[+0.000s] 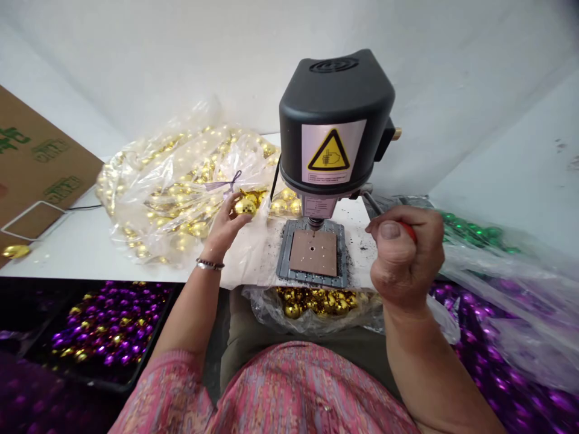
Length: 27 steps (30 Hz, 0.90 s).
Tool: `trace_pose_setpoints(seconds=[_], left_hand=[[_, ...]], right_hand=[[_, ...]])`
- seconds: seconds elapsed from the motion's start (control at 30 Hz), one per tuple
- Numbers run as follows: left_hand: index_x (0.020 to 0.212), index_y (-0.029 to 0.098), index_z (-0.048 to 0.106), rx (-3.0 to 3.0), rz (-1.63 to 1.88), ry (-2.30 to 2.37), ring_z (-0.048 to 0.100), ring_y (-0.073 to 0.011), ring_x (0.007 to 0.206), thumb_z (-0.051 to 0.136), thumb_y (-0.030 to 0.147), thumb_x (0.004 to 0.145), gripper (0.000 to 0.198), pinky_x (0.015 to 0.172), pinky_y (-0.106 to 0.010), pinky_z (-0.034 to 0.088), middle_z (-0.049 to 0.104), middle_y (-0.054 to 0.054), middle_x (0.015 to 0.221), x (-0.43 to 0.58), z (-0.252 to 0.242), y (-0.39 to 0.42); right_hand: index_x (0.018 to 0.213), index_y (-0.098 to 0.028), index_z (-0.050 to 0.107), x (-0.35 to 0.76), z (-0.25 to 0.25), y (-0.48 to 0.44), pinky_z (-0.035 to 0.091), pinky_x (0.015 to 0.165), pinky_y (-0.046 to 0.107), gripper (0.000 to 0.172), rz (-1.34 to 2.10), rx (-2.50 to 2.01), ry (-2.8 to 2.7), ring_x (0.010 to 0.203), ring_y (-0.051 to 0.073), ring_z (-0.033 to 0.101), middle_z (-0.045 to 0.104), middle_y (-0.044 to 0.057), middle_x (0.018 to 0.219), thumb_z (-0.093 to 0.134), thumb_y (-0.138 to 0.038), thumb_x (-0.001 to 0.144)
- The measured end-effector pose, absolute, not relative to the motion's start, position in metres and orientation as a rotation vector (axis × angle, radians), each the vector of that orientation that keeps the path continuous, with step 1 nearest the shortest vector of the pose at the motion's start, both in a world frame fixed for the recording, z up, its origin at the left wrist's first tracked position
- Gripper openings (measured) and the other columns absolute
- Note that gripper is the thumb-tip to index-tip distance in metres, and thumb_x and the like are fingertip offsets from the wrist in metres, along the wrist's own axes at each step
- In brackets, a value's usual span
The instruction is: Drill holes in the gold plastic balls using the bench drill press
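My left hand (225, 228) is closed on a shiny gold ball (245, 207) patterned with small square facets, at the mouth of a big clear plastic bag (158, 199) full of gold balls. My right hand (404, 259) is wrapped round the red-knobbed lever (408, 231) of a black bench drill press (337, 114). Below its chuck and thin bit (315, 223) lies a brown square plate (312, 252) with a small hole, on the grey base (284, 262). No ball sits on the plate.
Shavings litter the white table (49, 262) round the base. An open bag of gold balls (316, 301) lies below the front edge. At left are a black tray (131, 380) of purple and gold balls and a cardboard box (40, 150); green balls (474, 232) and purple balls (488, 349) lie right.
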<state>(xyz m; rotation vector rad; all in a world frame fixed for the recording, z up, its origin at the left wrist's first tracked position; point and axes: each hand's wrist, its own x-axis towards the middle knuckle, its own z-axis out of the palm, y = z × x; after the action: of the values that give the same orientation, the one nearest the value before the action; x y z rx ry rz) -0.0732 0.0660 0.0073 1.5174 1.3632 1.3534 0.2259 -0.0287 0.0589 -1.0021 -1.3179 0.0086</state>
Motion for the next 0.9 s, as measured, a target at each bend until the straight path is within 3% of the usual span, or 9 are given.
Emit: trace_pose_setpoints(seconds=[0.07,0.13,0.23,0.33,0.47,0.57,0.67,0.9], left_hand=[[0.13,0.03,0.051,1.351,1.398,1.136,0.067,-0.0172,0.094,0.074,0.026,0.07,0.065,0.083,-0.031,0.055,0.065,-0.003,0.115,-0.074,0.014,0.037],[0.125,0.034,0.05,1.185,1.361,0.922,0.069,-0.0185,0.09,0.075,0.03,0.071,0.059,0.075,-0.031,0.056,0.067,-0.001,0.107,-0.066,0.018,0.012],[0.114,0.032,0.055,0.917,1.263,0.728,0.067,-0.0167,0.077,0.077,0.044,0.072,0.049,0.06,-0.025,0.05,0.069,-0.005,0.108,-0.043,0.015,-0.012],[0.112,0.028,0.059,0.739,1.214,0.738,0.062,-0.0118,0.072,0.08,0.051,0.072,0.051,0.056,-0.021,0.045,0.068,-0.006,0.109,-0.02,0.0,-0.022],[0.129,0.027,0.056,0.919,1.137,0.951,0.063,-0.0133,0.079,0.084,0.039,0.07,0.066,0.062,-0.022,0.048,0.066,-0.003,0.102,-0.004,-0.021,-0.019],[0.136,0.022,0.054,1.212,1.057,1.183,0.063,-0.0161,0.087,0.082,0.037,0.073,0.071,0.074,-0.027,0.052,0.067,-0.005,0.108,0.001,-0.028,-0.009],[0.132,0.018,0.059,1.419,0.957,1.34,0.064,-0.0215,0.098,0.084,0.035,0.067,0.072,0.089,-0.034,0.052,0.068,-0.007,0.116,0.008,-0.027,0.003],[0.124,0.017,0.063,1.557,0.834,1.329,0.065,-0.0242,0.097,0.082,0.032,0.068,0.061,0.092,-0.04,0.052,0.07,-0.008,0.107,0.026,-0.022,0.018]], right_hand=[[0.089,-0.024,0.059,0.225,0.059,-0.029,0.04,0.059,0.025,0.018,0.011,-1.003,-1.312,0.062,0.007,0.052,0.056,-0.004,0.068,0.05,-0.038,0.095],[0.089,-0.025,0.059,0.224,0.059,-0.029,0.04,0.058,0.025,0.018,0.008,-1.009,-1.305,0.06,0.007,0.05,0.056,-0.005,0.068,0.05,-0.039,0.095],[0.089,-0.025,0.058,0.224,0.061,-0.03,0.041,0.058,0.025,0.018,0.004,-1.007,-1.312,0.06,0.007,0.049,0.054,-0.005,0.068,0.05,-0.039,0.096],[0.089,-0.026,0.057,0.224,0.063,-0.031,0.041,0.058,0.025,0.016,0.005,-0.981,-1.339,0.06,0.007,0.049,0.053,-0.005,0.067,0.05,-0.038,0.096],[0.09,-0.025,0.056,0.224,0.065,-0.032,0.043,0.059,0.025,0.013,0.014,-0.949,-1.36,0.062,0.007,0.051,0.056,-0.005,0.071,0.05,-0.036,0.096],[0.091,-0.025,0.056,0.224,0.066,-0.032,0.044,0.06,0.025,0.011,0.029,-0.954,-1.363,0.062,0.008,0.051,0.058,-0.005,0.075,0.05,-0.034,0.095],[0.09,-0.024,0.056,0.224,0.067,-0.032,0.043,0.059,0.026,0.01,0.02,-0.941,-1.38,0.06,0.008,0.05,0.057,-0.005,0.073,0.051,-0.033,0.095],[0.091,-0.025,0.055,0.225,0.066,-0.034,0.045,0.062,0.026,0.018,-0.004,-1.012,-1.387,0.063,0.007,0.051,0.057,-0.003,0.078,0.047,-0.04,0.097]])
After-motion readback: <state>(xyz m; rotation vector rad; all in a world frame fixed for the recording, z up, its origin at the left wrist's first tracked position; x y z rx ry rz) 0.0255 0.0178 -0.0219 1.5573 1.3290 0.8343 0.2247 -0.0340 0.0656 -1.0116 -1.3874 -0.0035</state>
